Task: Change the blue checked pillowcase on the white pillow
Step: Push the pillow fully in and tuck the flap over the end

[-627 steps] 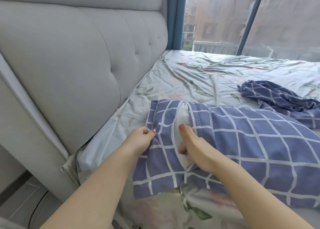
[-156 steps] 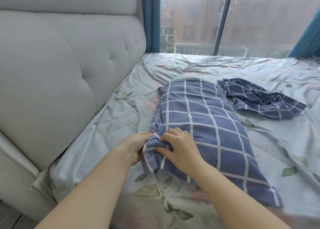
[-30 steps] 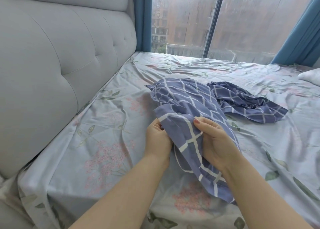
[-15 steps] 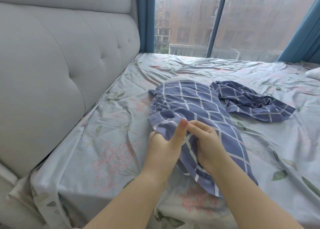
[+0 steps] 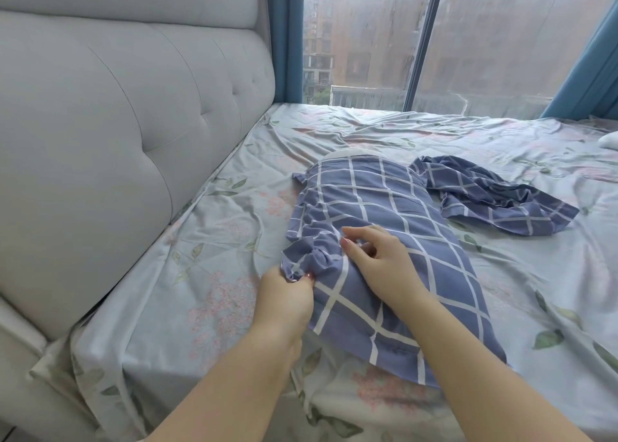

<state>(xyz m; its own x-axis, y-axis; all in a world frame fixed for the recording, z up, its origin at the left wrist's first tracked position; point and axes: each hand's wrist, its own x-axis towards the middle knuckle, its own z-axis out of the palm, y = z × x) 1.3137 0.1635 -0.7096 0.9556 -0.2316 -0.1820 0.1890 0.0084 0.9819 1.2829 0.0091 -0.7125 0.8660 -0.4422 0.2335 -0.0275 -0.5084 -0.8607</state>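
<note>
1. At the near edge of the bed [image 5: 160,334], the left hand [image 5: 284,299] has its grip closed. Thumb and fingertips pinch a bunched corner of the blue checked pillowcase [image 5: 384,207].
2. The pillowcase lies lengthwise on the bed, running away from the person. It is gathered in folds at its near left corner and smoother farther off. A strip of the white pillow [image 5: 351,153] shows at its far end.
3. Just right of the bunched corner, the right hand [image 5: 381,267] rests on top of the pillowcase. Its grip is half open and holds nothing: thumb and forefinger are apart and the other fingers are loosely bent.
4. Farther right, just beside the pillow's far end, a second checked case [image 5: 495,201] lies crumpled.
5. A pale floral sheet [image 5: 217,274], wrinkled, covers the bed. A grey tufted headboard [image 5: 117,134] stands along its left side.
6. Behind the bed is a tall rain-streaked window [image 5: 368,40], with a blue curtain [image 5: 284,23] at its left and another at the right.
</note>
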